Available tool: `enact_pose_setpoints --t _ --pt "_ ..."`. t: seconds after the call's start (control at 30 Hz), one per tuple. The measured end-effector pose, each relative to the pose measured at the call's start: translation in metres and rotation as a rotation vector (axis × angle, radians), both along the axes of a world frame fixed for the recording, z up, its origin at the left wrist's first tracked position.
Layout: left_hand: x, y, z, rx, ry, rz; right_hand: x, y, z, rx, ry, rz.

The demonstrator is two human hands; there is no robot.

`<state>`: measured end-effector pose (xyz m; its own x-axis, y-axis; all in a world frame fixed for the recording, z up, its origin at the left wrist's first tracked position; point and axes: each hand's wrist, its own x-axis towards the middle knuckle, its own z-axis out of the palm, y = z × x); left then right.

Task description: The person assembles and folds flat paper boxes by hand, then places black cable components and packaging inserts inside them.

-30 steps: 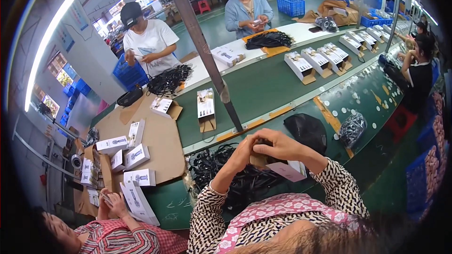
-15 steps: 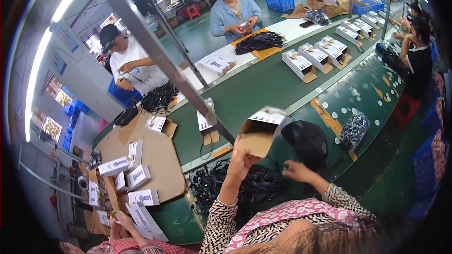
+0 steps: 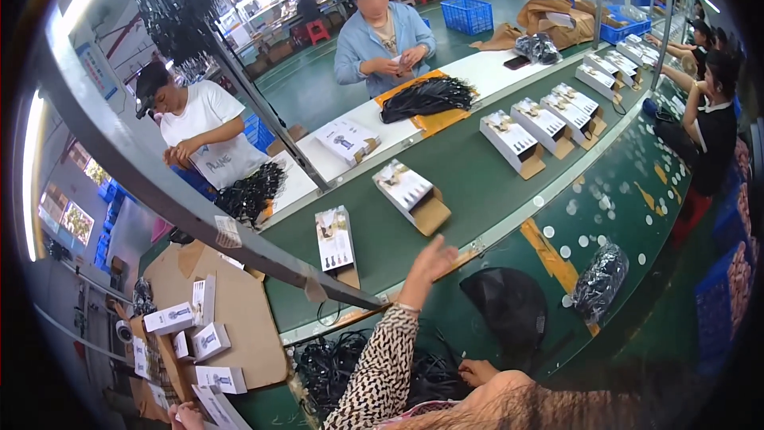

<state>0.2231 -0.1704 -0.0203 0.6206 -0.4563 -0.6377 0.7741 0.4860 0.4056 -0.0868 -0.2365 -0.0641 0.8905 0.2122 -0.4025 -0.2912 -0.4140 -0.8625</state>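
My left hand [image 3: 430, 267] reaches over the belt's near edge with its fingers spread and nothing in them. Just beyond its fingertips, an open-ended white box [image 3: 404, 189] with a brown inside lies on the green conveyor belt, its flap toward me. Another white box [image 3: 334, 239] lies to its left. Low in the view, my right hand [image 3: 477, 372] is at the right side of a heap of black cables [image 3: 338, 362]. Its fingers are curled in at a black cable [image 3: 454, 350]; hair and shoulder partly cover this hand.
A black cloth-like thing [image 3: 505, 310] and a plastic-wrapped bundle [image 3: 602, 279] lie on the green table. A slanting metal post [image 3: 199, 223] crosses at left. Several open boxes [image 3: 509, 143] line the belt. Small boxes [image 3: 211, 340] lie on cardboard. Co-workers sit and stand around.
The box that my left hand held up now rests on the belt, and that hand has let go. My right hand has come down to the cable heap. The view has shifted slightly.
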Motion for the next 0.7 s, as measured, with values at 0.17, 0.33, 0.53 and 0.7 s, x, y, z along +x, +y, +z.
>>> enact_pose_setpoints --t 0.17,0.33,0.53,0.7 --pt "-0.097 0.027 0.006 0.137 -0.532 -0.563 0.023 -0.015 0.045 0.109 0.130 -0.017" --pt "-0.191 0.088 0.051 0.426 -0.859 -0.747 0.049 -0.001 0.112 0.257 -0.136 -0.054" --pt "-0.227 0.117 0.144 0.414 -0.879 -0.622 0.060 -0.031 0.213 0.677 -0.355 -0.409" --pt "-0.237 0.152 0.214 0.379 -1.260 -0.581 0.015 -0.078 0.269 0.901 -0.669 -0.684"
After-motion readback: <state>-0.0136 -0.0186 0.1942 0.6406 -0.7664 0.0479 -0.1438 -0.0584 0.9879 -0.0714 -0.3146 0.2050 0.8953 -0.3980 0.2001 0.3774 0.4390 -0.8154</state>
